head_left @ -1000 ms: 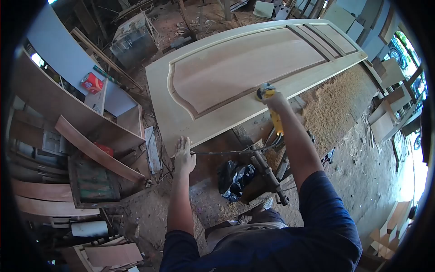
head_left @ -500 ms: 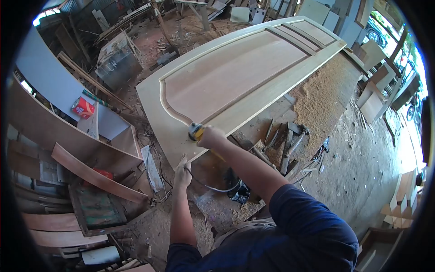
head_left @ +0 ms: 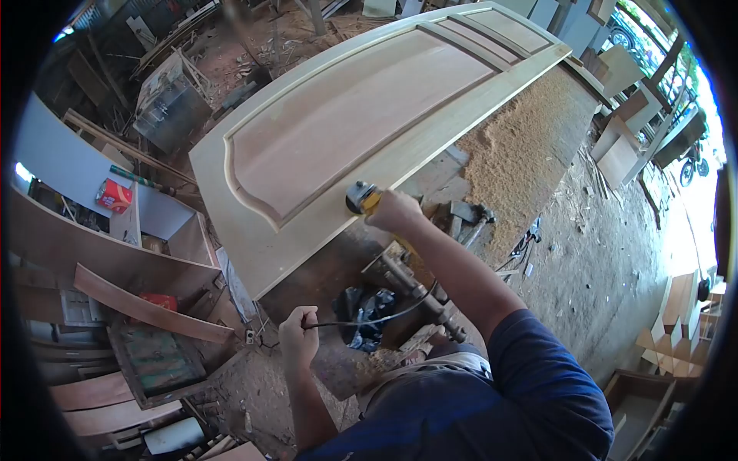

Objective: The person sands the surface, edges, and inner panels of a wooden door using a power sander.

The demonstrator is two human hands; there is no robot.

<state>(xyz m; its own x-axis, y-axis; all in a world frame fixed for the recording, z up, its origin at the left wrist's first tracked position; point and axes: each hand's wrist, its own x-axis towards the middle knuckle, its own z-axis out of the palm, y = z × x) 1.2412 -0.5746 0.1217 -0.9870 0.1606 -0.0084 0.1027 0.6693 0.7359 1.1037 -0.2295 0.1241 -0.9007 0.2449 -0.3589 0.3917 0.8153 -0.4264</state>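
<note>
red tin (head_left: 114, 197) label illegible. right hand (head_left: 394, 211) wraps fingers round power tool (head_left: 363, 197), pointing upper-left; left hand (head_left: 299, 338) pinches cord (head_left: 369, 321). door (head_left: 346, 131) runs lower-left to upper-right.

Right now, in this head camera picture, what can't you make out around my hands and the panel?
Head view: part of the yellow tool, hidden behind the right hand.
Head view: whether the tool touches the panel; its own top covers the underside.
Head view: the stretch of cord inside the left hand, which closes around it.
Head view: print on the red container, too small.
</note>
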